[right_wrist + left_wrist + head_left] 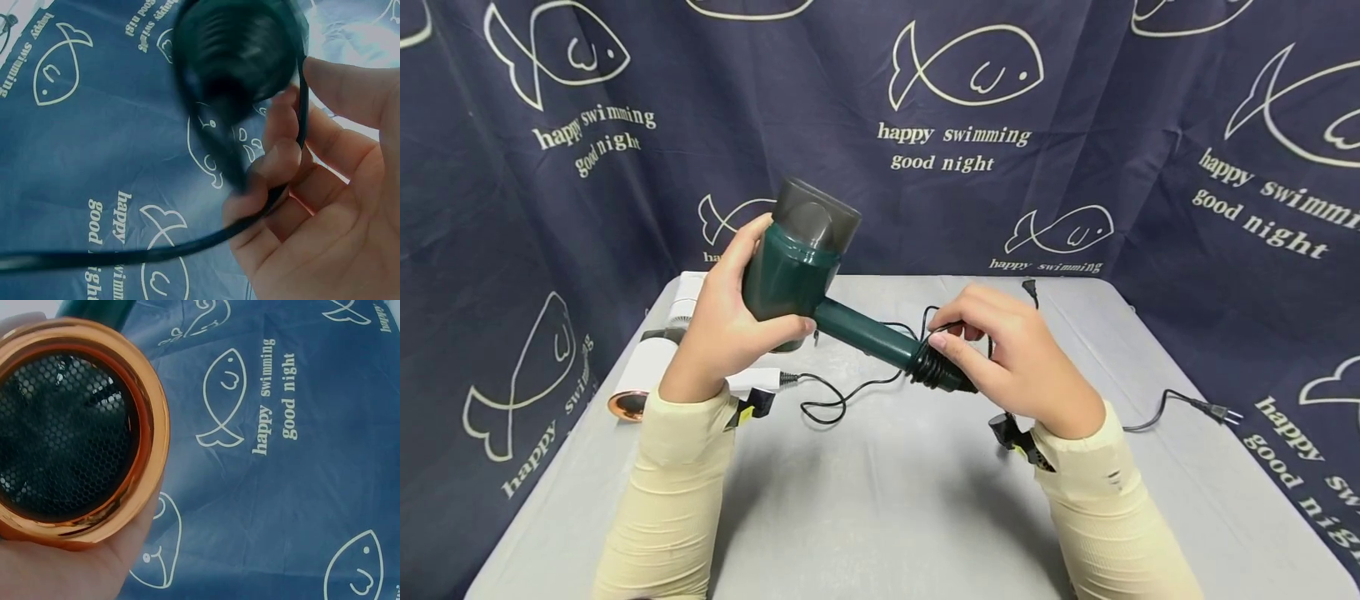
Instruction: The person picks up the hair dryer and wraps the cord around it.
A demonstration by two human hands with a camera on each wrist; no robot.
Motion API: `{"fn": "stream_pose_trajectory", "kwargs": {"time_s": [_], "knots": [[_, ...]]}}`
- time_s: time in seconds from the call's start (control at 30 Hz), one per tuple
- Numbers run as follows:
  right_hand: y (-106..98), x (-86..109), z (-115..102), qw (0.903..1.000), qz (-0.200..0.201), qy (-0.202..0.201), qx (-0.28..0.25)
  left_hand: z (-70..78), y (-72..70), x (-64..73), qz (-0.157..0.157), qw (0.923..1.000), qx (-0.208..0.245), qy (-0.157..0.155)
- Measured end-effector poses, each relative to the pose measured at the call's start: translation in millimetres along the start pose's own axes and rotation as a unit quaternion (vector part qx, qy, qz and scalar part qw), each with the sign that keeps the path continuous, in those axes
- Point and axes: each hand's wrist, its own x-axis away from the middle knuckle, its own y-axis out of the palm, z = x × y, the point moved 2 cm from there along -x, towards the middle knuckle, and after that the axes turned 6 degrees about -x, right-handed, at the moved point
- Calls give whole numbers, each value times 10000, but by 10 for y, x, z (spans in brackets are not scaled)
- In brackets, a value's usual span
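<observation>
My left hand grips the body of a dark green hair dryer, raised above the table with its dark translucent nozzle tilted up. Its copper-rimmed mesh end shows close up in the left wrist view. The handle slants down to the right, and a black cord is wound in several turns round its lower end. There my right hand holds a stretch of the cord between thumb and curled fingers, as the right wrist view shows.
A white hair dryer with a copper rim lies at the table's left, partly behind my left arm. Behind it is another white appliance. A black cord loops across the grey table. One plug lies at the right, another near the back edge.
</observation>
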Motion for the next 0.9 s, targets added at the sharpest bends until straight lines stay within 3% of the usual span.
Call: {"fn": "stream_pose_trajectory", "kwargs": {"time_s": [0.27, 0.53, 0.9], "knots": [[-23, -1, -27, 9981, -205, 162, -555, 32, -38, -4, -34, 9975, 709, 67], [-41, 14, -33, 9931, -290, 409, -1062, 52, -48, 3, -24, 9937, 1116, 90], [0, 63, -20, 9622, -473, 891, -2529, 70, -71, 22, -112, 9863, 1628, 250]]}}
